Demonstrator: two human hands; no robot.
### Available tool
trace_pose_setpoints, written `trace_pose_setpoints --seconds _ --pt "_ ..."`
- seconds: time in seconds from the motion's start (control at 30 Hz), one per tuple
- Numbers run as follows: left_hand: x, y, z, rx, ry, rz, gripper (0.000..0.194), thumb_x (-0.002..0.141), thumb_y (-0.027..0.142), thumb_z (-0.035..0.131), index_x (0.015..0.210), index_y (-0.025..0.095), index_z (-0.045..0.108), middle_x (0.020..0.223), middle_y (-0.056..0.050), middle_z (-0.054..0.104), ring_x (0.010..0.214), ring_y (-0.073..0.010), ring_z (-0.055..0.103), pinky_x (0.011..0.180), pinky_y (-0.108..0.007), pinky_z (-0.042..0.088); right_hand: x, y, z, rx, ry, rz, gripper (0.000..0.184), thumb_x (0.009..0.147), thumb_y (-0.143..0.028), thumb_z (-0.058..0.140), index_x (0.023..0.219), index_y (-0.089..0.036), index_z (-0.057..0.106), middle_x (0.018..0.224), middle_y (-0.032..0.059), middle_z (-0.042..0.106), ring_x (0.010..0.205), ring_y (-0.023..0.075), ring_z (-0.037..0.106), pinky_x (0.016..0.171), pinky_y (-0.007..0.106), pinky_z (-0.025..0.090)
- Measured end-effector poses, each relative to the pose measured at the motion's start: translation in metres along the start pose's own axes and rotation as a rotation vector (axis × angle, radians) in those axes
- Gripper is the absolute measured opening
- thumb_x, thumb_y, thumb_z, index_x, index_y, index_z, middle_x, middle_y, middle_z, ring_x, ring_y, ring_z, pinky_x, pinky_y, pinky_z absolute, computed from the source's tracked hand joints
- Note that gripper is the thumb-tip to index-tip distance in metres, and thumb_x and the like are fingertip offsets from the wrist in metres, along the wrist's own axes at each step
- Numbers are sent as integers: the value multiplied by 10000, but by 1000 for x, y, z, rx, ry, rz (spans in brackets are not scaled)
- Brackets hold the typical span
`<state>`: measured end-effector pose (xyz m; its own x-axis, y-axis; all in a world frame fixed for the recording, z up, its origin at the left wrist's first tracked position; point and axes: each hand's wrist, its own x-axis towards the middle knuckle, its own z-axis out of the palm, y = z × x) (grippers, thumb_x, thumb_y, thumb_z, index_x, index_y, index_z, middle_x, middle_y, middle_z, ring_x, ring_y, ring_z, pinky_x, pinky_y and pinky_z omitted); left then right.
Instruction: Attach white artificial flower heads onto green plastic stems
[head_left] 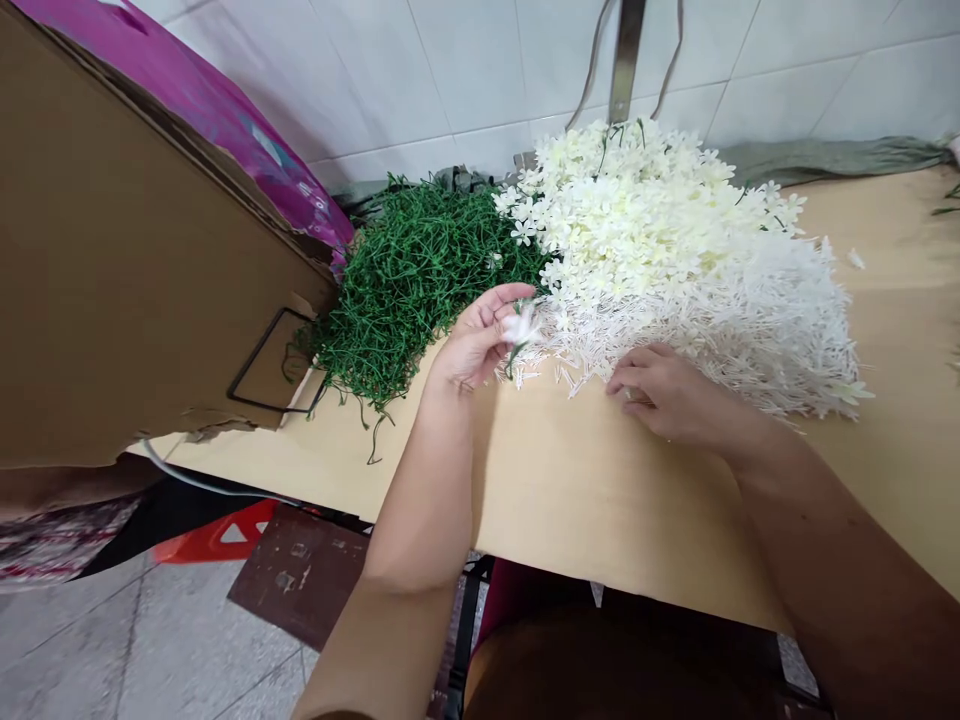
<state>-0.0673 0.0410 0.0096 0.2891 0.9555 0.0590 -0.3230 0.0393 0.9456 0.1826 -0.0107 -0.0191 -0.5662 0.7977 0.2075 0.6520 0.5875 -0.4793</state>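
Observation:
My left hand [476,340] is closed in a pinch on an artificial flower [523,325], white and smeared by motion, with a bit of green stem showing below. At the front edge of a heap of thin white plastic sticks [720,330], my right hand [660,388] has its fingers drawn together; whatever lies between them is hidden. Behind the sticks rises a mound of cream-white artificial flowers [645,210]. Left of it, just beyond my left hand, is a tangled pile of green plastic stems [427,260].
A large cardboard box [150,250] walls off the left, with a magenta sheet [225,100] behind it. A black wire frame [259,365] leans by the box. White tiles [420,70] back the wooden table [555,490]. A red stool [217,535] and part of another person are at lower left.

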Motion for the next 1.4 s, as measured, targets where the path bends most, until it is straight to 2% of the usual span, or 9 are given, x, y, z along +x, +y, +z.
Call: trace_pose_setpoints --seconds 0.17,0.3,0.53,0.73,0.93,1.07,1.17,1.27,1.4 --pt "-7 3 12 263 -464 -292 308 589 344 817 751 134 662 620 -26 660 542 -95 599 507 -201 454 3 3 3 -108 -2 18 194 743 -41 496 634 -167 595 739 86 608 774 212 509 748 353 423" --pt "-8 -4 25 503 -645 -503 203 616 241 788 748 126 685 695 -28 665 630 -89 602 607 -217 473 1 4 -4 -77 44 72 108 751 -93 550 725 -163 627 810 92 621 854 229 531 781 345 428" --pt "-6 -15 31 699 -601 -396 122 709 222 684 765 116 668 715 -1 617 678 -73 540 683 -229 436 0 5 -6 -194 -51 182 88 770 -127 562 717 -168 619 833 92 637 886 249 536 758 333 415" --pt "-5 -35 51 978 -173 -29 181 799 305 590 852 148 663 734 -11 597 658 -99 503 637 -247 405 2 2 -6 -261 -58 242 220 800 -70 451 830 -144 655 803 104 657 810 237 567 734 329 407" --pt "-8 -49 71 1423 -303 191 167 812 240 559 913 192 682 938 -79 623 916 -215 557 813 -351 437 5 7 -4 -138 184 236 259 816 -99 451 906 -116 692 856 145 652 811 245 585 747 350 446" --pt "-4 -48 68 1372 -247 174 152 812 188 523 841 185 672 897 -72 622 887 -206 560 795 -339 430 7 5 -5 49 341 201 179 819 -152 467 775 -165 640 808 94 620 740 201 559 678 328 449" --pt "-3 -47 64 1304 -204 199 163 823 281 559 904 187 665 914 -64 616 889 -194 557 787 -321 427 8 1 -5 188 411 218 113 796 -157 497 747 -183 596 771 57 613 701 177 542 641 312 437" --pt "-4 -47 67 1338 -248 247 270 815 345 592 1027 191 658 965 -77 620 918 -206 555 806 -334 419 9 -1 -5 323 460 286 72 782 -160 522 752 -184 583 699 20 585 653 150 523 608 294 424" --pt "-5 -51 73 1458 -322 252 196 824 252 549 946 190 690 928 -87 640 885 -218 566 788 -351 402 10 1 -2 543 511 372 33 784 -193 558 758 -179 571 640 -15 546 576 111 501 558 270 423"
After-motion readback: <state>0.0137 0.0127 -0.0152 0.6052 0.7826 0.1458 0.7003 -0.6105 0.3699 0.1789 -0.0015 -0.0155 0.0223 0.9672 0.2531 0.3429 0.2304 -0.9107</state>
